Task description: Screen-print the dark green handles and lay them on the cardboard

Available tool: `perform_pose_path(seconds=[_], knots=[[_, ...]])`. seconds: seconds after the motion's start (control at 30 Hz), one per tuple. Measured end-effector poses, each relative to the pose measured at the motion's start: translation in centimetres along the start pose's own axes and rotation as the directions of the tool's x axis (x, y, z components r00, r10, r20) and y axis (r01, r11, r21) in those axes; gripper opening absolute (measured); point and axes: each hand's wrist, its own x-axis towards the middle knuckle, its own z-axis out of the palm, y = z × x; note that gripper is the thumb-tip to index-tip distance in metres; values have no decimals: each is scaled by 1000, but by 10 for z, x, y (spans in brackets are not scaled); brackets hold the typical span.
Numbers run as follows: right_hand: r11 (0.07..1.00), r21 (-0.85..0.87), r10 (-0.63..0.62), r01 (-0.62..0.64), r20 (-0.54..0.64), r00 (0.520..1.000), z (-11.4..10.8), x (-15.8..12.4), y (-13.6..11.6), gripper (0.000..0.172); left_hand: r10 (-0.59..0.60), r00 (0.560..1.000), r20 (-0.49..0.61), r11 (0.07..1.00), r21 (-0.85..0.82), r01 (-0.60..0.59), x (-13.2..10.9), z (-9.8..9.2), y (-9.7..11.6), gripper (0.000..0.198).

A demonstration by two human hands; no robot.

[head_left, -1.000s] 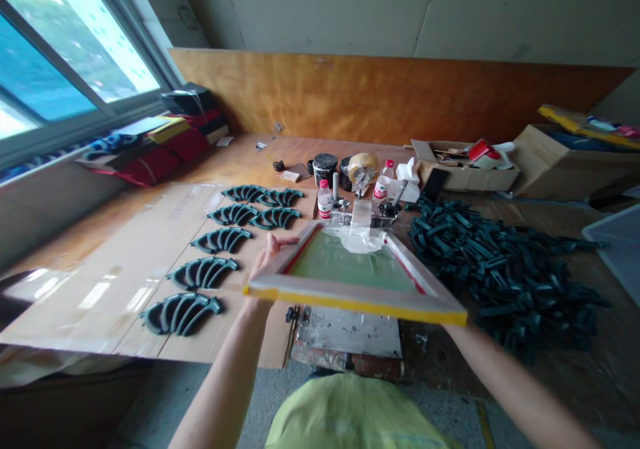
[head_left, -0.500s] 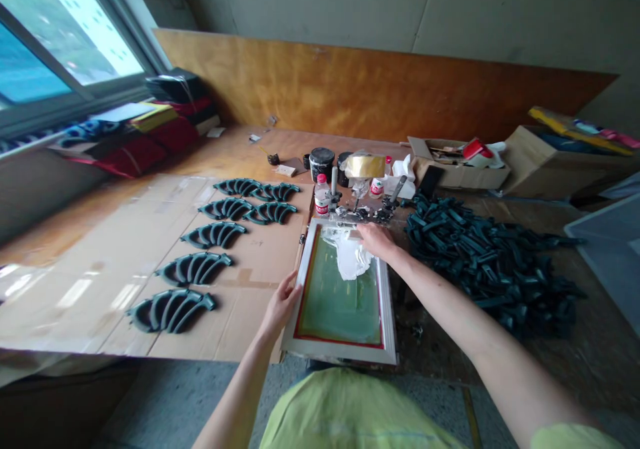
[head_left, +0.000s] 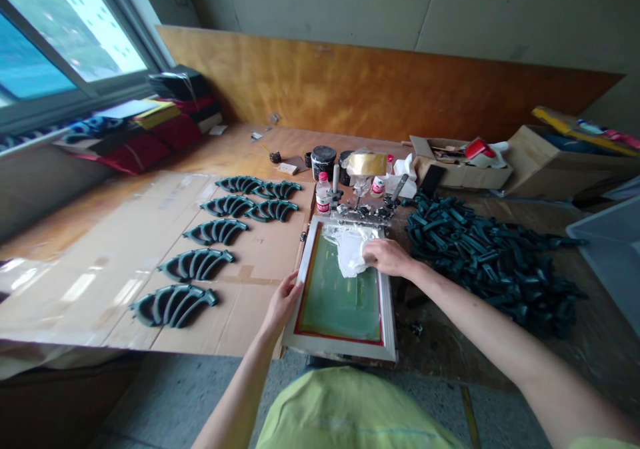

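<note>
A silk-screen frame [head_left: 389, 316] lies in front of me, with pale metal sides, green mesh [head_left: 340, 309] and a red border. My left hand [head_left: 285, 296] grips the frame's left side, its thumb on top. Thick white ink [head_left: 351, 252] covers part of the mesh near the far end. At the right edge of the ink is my right hand [head_left: 387, 257], its fingers closed and turned down. Whatever it holds is hidden by the fingers and the ink. The hinge clamp [head_left: 360, 216] stands at the frame's far end.
Several dark green curved, ribbed parts [head_left: 175, 306] lie on cardboard [head_left: 240, 322] at left. A heap of similar dark green pieces [head_left: 485, 269] is at right. Behind the clamp stand a red-capped bottle [head_left: 323, 196], a black tub [head_left: 323, 162] and an open box [head_left: 463, 172].
My right hand has come from the frame's far end toward me and slightly right, to the ink's right edge. My left hand stays on the frame.
</note>
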Motion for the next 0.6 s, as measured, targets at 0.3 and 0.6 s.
perform_pose_path(seconds=[0.3, 0.6], knots=[[999, -10, -45, 44, -114, 992, 29, -23, -16, 26, -37, 999, -10, 998, -58, 36, -12, 3, 22, 74], [952, 74, 306, -297, -278, 910, -27, 60, 22, 61, -67, 994, 82, 991, -107, 76, -37, -8, 92, 72]])
